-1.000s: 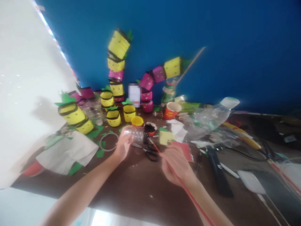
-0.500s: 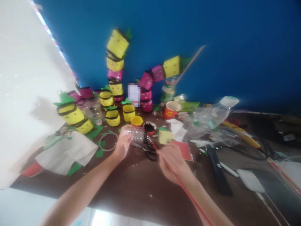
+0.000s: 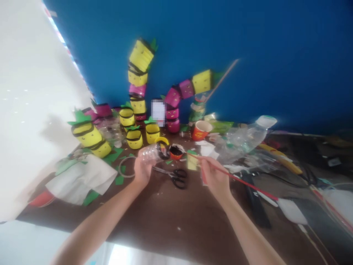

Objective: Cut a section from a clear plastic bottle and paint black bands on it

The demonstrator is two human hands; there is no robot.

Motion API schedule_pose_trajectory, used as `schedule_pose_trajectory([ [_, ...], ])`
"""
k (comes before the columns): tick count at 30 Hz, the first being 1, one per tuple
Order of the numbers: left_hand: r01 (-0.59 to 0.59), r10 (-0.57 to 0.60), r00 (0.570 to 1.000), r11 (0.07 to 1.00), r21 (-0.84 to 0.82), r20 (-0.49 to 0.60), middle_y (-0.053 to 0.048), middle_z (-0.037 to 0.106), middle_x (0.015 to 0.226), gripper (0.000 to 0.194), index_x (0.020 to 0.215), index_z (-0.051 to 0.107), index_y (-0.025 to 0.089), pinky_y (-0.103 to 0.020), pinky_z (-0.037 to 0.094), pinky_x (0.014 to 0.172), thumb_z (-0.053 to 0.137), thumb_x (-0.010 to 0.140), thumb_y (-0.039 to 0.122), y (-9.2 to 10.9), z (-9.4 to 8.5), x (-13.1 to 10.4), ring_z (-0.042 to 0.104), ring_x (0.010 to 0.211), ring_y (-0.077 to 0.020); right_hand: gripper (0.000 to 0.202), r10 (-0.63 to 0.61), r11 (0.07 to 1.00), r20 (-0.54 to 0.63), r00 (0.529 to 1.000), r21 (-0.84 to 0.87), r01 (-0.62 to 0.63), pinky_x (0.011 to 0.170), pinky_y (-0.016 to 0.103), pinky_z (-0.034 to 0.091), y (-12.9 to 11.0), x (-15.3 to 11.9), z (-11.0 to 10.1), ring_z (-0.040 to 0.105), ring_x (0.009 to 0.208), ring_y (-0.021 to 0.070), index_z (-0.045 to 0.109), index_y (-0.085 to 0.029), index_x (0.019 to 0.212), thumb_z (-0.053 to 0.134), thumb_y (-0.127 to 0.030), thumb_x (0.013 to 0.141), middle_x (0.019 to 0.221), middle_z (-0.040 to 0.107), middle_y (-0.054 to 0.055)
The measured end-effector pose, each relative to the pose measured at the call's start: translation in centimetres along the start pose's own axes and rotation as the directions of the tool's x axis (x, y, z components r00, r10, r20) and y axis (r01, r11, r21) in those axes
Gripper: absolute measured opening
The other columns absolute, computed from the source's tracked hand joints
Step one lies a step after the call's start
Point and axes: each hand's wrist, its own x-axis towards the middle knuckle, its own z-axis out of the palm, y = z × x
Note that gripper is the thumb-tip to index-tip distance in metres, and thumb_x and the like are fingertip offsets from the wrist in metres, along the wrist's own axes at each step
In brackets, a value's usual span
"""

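Observation:
Wrapped around a clear ribbed plastic bottle piece [image 3: 150, 154], my left hand [image 3: 142, 170] holds it tilted, its black-painted rim [image 3: 163, 151] facing right. My right hand [image 3: 214, 176] is closed on a long red-handled paintbrush [image 3: 242, 180]. The brush's tip reaches a small orange cup [image 3: 175, 151] with black paint inside. Behind the bottle piece shows part of a small yellow cup [image 3: 161, 141]. Black-handled scissors [image 3: 178, 177] lie on the table just below, between my hands.
Yellow and magenta pineapple-like cups [image 3: 134, 139] stand along the blue wall, some stacked in leaning columns. A red paper cup [image 3: 202, 130] and a clear plastic bottle [image 3: 248, 134] are at the back right. White cloth [image 3: 82, 178] and green scraps lie left; a black box-like strip [image 3: 256, 206] lies right.
My right hand has moved the brush from the bottle piece's rim up and right to the paint cup. The bottle piece has turned and shifted slightly left, with its rim raised.

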Motion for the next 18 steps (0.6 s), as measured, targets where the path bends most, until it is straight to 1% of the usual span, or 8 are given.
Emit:
schedule_pose_trajectory([
  [3, -0.012, 0.009, 0.999, 0.997, -0.071, -0.043, -0.001, 0.065, 0.075, 0.026, 0.082, 0.063, 0.02, -0.026, 0.044, 0.058, 0.06, 0.076, 0.045, 0.0, 0.2, 0.2, 0.06, 0.065, -0.0145, 0.027, 0.005, 0.999, 0.126, 0.992, -0.053, 0.002, 0.076, 0.034, 0.051, 0.3, 1.0, 0.4, 0.065, 0.082, 0.0201, 0.067, -0.022, 0.092, 0.045, -0.037, 0.09, 0.087, 0.07, 0.005],
  [5, -0.014, 0.006, 0.998, 0.993, -0.114, -0.07, 0.0, 0.065, 0.072, 0.025, 0.08, 0.064, 0.019, -0.025, 0.045, 0.06, 0.063, 0.074, 0.043, 0.1, 0.5, 0.1, 0.06, 0.063, -0.013, 0.028, 0.021, 0.997, 0.199, 0.98, -0.08, -0.005, 0.078, 0.034, 0.05, 0.3, 1.7, 0.9, 0.065, 0.084, 0.0206, 0.066, -0.021, 0.093, 0.042, -0.036, 0.091, 0.09, 0.07, 0.006],
  [7, -0.008, -0.003, 0.997, 0.991, -0.137, -0.082, 0.001, 0.064, 0.068, 0.023, 0.078, 0.064, 0.018, -0.025, 0.045, 0.06, 0.065, 0.073, 0.04, 0.2, 0.7, 0.1, 0.059, 0.06, -0.0125, 0.029, 0.027, 0.996, 0.239, 0.971, -0.09, -0.005, 0.078, 0.034, 0.05, 0.1, 2.3, 1.4, 0.064, 0.085, 0.0207, 0.065, -0.02, 0.093, 0.041, -0.035, 0.091, 0.091, 0.07, 0.007],
  [10, -0.002, -0.009, 0.996, 0.992, -0.13, -0.084, 0.001, 0.063, 0.067, 0.022, 0.079, 0.063, 0.018, -0.025, 0.045, 0.062, 0.065, 0.072, 0.039, 0.3, 0.8, 0.1, 0.06, 0.062, -0.0136, 0.028, 0.018, 0.995, 0.266, 0.964, -0.095, 0.008, 0.077, 0.033, 0.049, -0.4, 3.0, 1.9, 0.064, 0.083, 0.0205, 0.065, -0.019, 0.09, 0.041, -0.034, 0.091, 0.089, 0.07, 0.007],
  [13, 0.01, -0.018, 0.997, 0.994, -0.11, -0.072, 0.001, 0.064, 0.069, 0.025, 0.083, 0.063, 0.018, -0.025, 0.045, 0.062, 0.066, 0.07, 0.039, 0.2, 0.6, 0.0, 0.062, 0.065, -0.0144, 0.027, -0.001, 0.995, 0.301, 0.953, -0.096, 0.032, 0.072, 0.031, 0.049, -0.9, 3.4, 1.9, 0.063, 0.076, 0.0193, 0.065, -0.02, 0.081, 0.044, -0.033, 0.089, 0.081, 0.07, 0.005],
  [15, 0.048, -0.053, 0.997, 0.993, -0.105, -0.049, 0.001, 0.063, 0.07, 0.027, 0.086, 0.062, 0.018, -0.024, 0.043, 0.058, 0.065, 0.071, 0.04, 0.2, 0.5, 0.0, 0.061, 0.064, -0.014, 0.027, -0.015, 0.994, 0.295, 0.955, -0.098, 0.046, 0.07, 0.03, 0.049, -1.1, 3.6, 1.6, 0.063, 0.074, 0.0189, 0.065, -0.019, 0.078, 0.044, -0.032, 0.089, 0.077, 0.069, 0.004],
  [18, 0.081, -0.083, 0.996, 0.992, -0.097, -0.015, 0.001, 0.061, 0.068, 0.027, 0.087, 0.061, 0.019, -0.023, 0.038, 0.05, 0.062, 0.073, 0.042, 0.3, 0.4, -0.2, 0.056, 0.057, -0.0122, 0.029, -0.036, 0.993, 0.257, 0.966, -0.1, 0.063, 0.068, 0.03, 0.049, -1.2, 3.9, 1.4, 0.063, 0.074, 0.0191, 0.066, -0.018, 0.08, 0.042, -0.032, 0.09, 0.076, 0.069, 0.004],
])
